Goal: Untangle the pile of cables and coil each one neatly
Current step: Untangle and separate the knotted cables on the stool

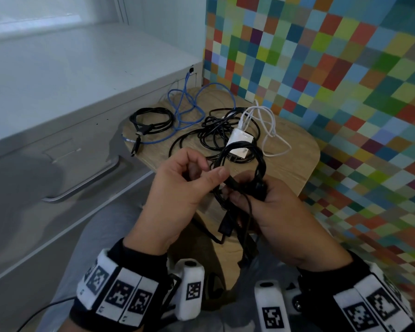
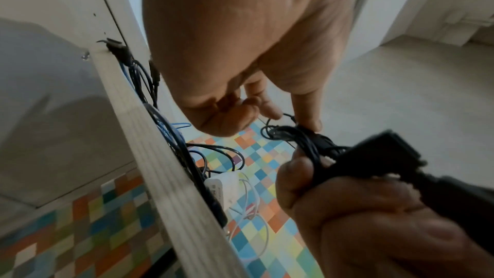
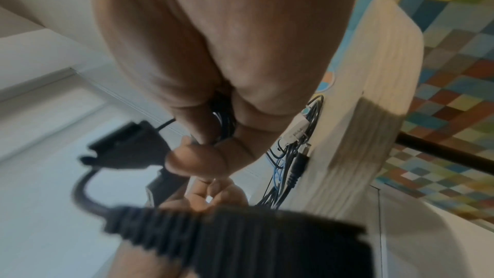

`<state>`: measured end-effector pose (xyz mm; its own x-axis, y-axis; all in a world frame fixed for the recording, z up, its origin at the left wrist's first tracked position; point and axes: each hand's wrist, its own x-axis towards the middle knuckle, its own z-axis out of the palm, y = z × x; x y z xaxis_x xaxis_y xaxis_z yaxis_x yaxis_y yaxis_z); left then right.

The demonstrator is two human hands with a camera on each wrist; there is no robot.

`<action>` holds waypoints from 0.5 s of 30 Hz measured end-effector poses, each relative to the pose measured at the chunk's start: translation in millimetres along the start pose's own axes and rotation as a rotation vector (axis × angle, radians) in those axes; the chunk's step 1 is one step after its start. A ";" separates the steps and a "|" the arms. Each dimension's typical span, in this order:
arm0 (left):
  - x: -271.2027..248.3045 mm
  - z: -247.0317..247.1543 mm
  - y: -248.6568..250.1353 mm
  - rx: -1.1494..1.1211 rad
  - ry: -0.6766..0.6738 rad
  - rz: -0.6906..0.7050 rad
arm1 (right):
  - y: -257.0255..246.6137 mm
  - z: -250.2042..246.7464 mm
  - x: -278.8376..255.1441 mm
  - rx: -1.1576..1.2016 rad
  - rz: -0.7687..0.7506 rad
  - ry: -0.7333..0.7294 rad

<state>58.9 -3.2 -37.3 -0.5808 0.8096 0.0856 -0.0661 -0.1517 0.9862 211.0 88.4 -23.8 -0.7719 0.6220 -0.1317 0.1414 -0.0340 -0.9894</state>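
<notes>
**Mia:** What are the fingers doing?

**Tom:** The right hand [image 1: 278,212] has its fingers and thumb curled tight round a black cable [image 1: 247,168]. The cable is wound in loops, and the loops stand up out of the fist. The left hand [image 1: 177,188] pinches one strand of that same cable between thumb and finger, right beside the right hand.

**Mia:** How does the cable look?

**Tom:** It is thin and black, bunched into a small ring. Wide black plugs [image 1: 225,227] hang down below the hands. In the right wrist view, one flat plug [image 3: 125,147] is close to the camera and blurry.

**Mia:** Where is it?

**Tom:** It is held up in the air, over the near edge of a small wooden table [image 1: 295,144].

**Mia:** What lies on the table?

**Tom:** At the far left there is a black cable coil [image 1: 151,121], round and neat, with its plug pointing over the edge. Just beside it a blue cable [image 1: 185,106] lies in loose loops and runs up to the white cabinet [image 1: 82,75]. In the middle is a messy black tangle [image 1: 216,133]. A white charger [image 1: 241,140] sits on the tangle, and a thin white cable [image 1: 271,125] curls out to the right.

**Mia:** And behind?

**Tom:** A wall of little colored squares [image 1: 333,68].
</notes>
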 end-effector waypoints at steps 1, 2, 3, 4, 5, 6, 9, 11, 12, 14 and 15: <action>0.0 1.3 -1.2 -0.021 0.001 -0.023 | -1.2 0.7 -0.2 0.015 0.002 -0.006; -0.8 2.9 -1.6 -0.067 -0.003 -0.065 | -2.7 1.4 -0.4 0.023 0.004 -0.010; -2.0 4.6 -1.7 -0.103 -0.013 -0.118 | -4.0 2.1 -0.2 0.027 0.002 -0.011; -3.7 5.5 -0.4 -0.111 -0.039 -0.155 | -5.0 2.5 0.3 0.033 -0.002 -0.009; -5.2 5.6 1.4 -0.082 -0.077 -0.164 | -5.1 2.5 0.9 0.039 -0.006 -0.003; -6.3 5.9 3.2 -0.048 -0.112 -0.148 | -5.2 2.1 1.0 0.039 -0.010 0.005; -4.3 4.4 4.9 -0.061 -0.093 -0.025 | -6.5 2.1 -0.4 0.011 -0.019 0.022; -4.3 6.6 5.4 -0.108 -0.041 0.058 | -7.4 3.3 -1.5 0.014 -0.019 0.009; -4.8 8.9 4.4 -0.116 -0.023 0.095 | -8.4 4.5 -1.9 0.020 -0.021 0.005; -6.0 12.3 1.4 -0.108 0.000 0.149 | -9.8 7.5 -3.1 0.037 -0.037 0.009; -6.4 13.2 0.1 -0.096 0.004 0.175 | -9.2 8.2 -3.2 0.044 -0.046 0.015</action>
<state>73.3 -1.0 -35.9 -0.5932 0.7642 0.2534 -0.0408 -0.3429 0.9385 207.1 80.3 -14.8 -0.7673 0.6356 -0.0855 0.0783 -0.0394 -0.9962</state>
